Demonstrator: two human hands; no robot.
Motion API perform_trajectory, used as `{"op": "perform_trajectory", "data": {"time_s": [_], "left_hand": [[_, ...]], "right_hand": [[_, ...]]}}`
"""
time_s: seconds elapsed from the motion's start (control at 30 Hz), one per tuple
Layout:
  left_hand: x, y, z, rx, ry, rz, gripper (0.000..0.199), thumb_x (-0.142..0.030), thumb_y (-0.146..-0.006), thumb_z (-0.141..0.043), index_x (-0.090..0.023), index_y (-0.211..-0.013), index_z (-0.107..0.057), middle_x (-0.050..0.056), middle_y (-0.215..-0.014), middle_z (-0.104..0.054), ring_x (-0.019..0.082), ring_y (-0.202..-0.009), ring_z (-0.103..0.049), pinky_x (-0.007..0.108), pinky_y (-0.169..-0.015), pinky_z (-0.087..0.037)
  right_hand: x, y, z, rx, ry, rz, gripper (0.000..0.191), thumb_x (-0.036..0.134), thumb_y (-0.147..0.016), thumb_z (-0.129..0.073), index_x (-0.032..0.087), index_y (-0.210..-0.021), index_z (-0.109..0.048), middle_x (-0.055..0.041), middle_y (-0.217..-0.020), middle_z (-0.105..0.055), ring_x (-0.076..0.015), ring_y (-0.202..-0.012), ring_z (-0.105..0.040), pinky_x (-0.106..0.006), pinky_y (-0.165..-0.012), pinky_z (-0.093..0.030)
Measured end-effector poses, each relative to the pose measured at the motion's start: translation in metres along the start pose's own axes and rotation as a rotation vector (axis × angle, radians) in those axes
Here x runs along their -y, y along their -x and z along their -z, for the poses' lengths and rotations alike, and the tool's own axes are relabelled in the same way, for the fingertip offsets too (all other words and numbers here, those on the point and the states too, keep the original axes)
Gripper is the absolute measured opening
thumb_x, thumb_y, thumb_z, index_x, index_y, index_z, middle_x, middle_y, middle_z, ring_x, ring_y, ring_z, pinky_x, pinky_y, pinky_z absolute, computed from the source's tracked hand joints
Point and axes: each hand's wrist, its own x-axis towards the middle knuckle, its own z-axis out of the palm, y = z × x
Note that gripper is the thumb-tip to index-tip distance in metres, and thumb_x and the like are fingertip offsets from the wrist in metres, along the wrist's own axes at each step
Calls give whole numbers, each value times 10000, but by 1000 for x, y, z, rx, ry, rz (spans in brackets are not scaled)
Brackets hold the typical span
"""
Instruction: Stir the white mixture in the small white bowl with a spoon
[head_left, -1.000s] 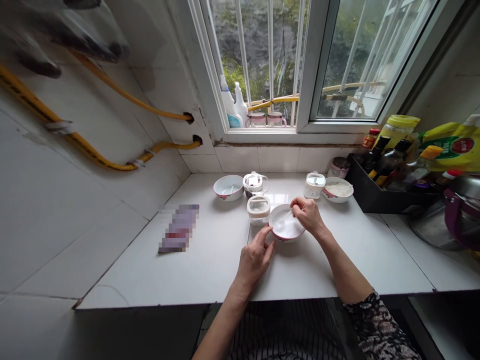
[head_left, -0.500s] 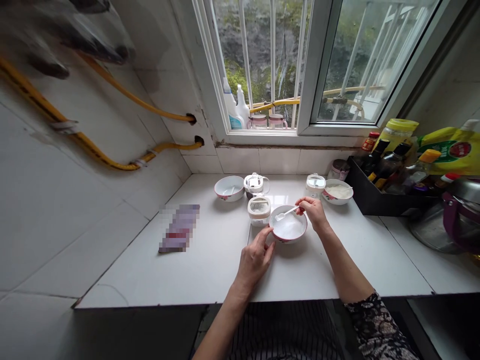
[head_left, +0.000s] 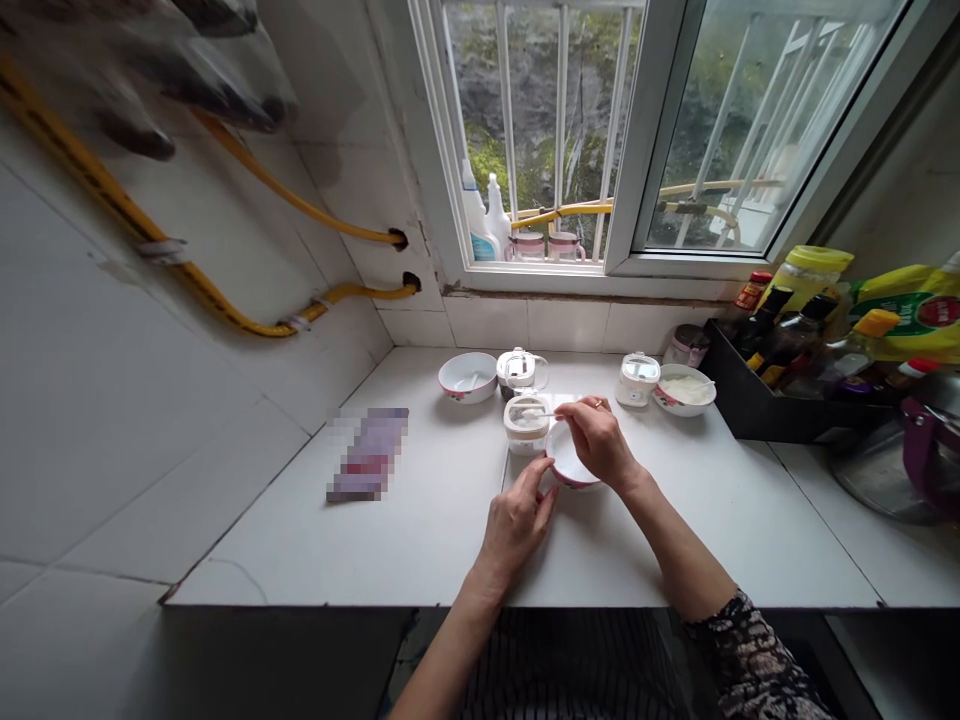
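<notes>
My left hand point(head_left: 517, 520) grips the near left rim of a white bowl point(head_left: 568, 462) with a red edge; white stuff seems to lie inside it. Between the fingertips of my right hand point(head_left: 604, 445) is a small white spoon point(head_left: 546, 413), its bowl end over an open-topped clear jar point(head_left: 526, 438) with a white rim. That jar stands just left of the bowl, and my right hand covers part of the bowl. Whether the spoon carries anything I cannot make out.
Behind stand another white bowl point(head_left: 466, 388) and a lidded jar point(head_left: 517, 368). To the right are a second lidded jar point(head_left: 639, 382) and a bowl of white food point(head_left: 684, 410). A black bin point(head_left: 780, 415) of bottles and a steel pot point(head_left: 877, 475) occupy the far right. A blurred packet point(head_left: 369, 455) lies left.
My right hand has moved left with the spoon, from over the bowl to over the open jar. My left hand stays on the bowl's rim. The view has shifted slightly.
</notes>
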Motion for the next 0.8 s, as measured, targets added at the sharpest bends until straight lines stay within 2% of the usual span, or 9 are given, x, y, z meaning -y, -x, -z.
{"op": "perform_trajectory", "data": {"time_s": [0.07, 0.1, 0.2, 0.27, 0.4, 0.57, 0.67, 0.8], "left_hand": [[-1, 0, 1, -1, -6, 0, 398, -127, -890, -552, -233, -1272, -523, 66, -1136, -719, 126, -627, -681, 261, -674, -573], [-2, -1, 2, 0, -7, 2, 395, -123, -890, -554, -229, -1269, -526, 63, -1112, -724, 123, -620, -677, 256, -667, -570], [-4, -1, 4, 9, -2, 16, 385, -116, -890, -557, -222, -1259, -533, 52, -1052, -733, 113, -607, -668, 239, -649, -556], [-5, -1, 4, 22, 2, 30, 385, -118, -891, -559, -227, -1259, -538, 45, -1034, -734, 113, -617, -671, 234, -643, -548], [-3, 0, 5, 45, 9, 59, 392, -131, -894, -563, -237, -1271, -540, 35, -993, -737, 122, -633, -678, 237, -648, -545], [-1, 1, 5, 44, 17, 60, 393, -139, -899, -563, -240, -1278, -534, 29, -979, -738, 128, -644, -684, 246, -659, -548], [-1, 1, 4, 31, 15, 42, 395, -137, -901, -567, -237, -1281, -531, 29, -997, -737, 120, -643, -684, 233, -651, -542], [-1, 1, 4, 29, 0, 50, 401, -132, -891, -579, -236, -1276, -534, 24, -978, -739, 119, -626, -681, 230, -642, -541]], "right_hand": [[1, 0, 2, 35, 72, 86, 234, 156, -950, -420, 207, -943, -648, -70, -829, -739, -211, -795, -648, -400, -901, -441], [1, 0, 4, 6, 76, 81, 231, 154, -949, -422, 206, -946, -647, -65, -825, -740, -209, -790, -648, -398, -900, -439], [-3, 2, 16, -167, 40, -46, 180, 173, -919, -464, 210, -921, -641, -42, -766, -727, -211, -764, -648, -382, -860, -452], [-7, 4, 24, -222, 49, -144, 169, 169, -872, -474, 218, -851, -635, -24, -703, -693, -206, -709, -626, -362, -802, -464], [-15, 9, 31, -98, 158, -155, 165, 140, -779, -474, 220, -711, -601, 0, -607, -630, -171, -590, -557, -343, -802, -443], [-16, 12, 16, 65, 231, -107, 153, 125, -763, -484, 209, -715, -602, 6, -587, -619, -153, -561, -531, -343, -861, -407], [-16, 13, 9, 85, 188, -163, 159, 128, -763, -476, 210, -706, -598, 6, -581, -623, -151, -556, -529, -340, -847, -409], [-18, 11, 10, 25, 79, -299, 163, 163, -745, -469, 217, -642, -584, 9, -552, -612, -150, -542, -525, -327, -798, -434]]}}
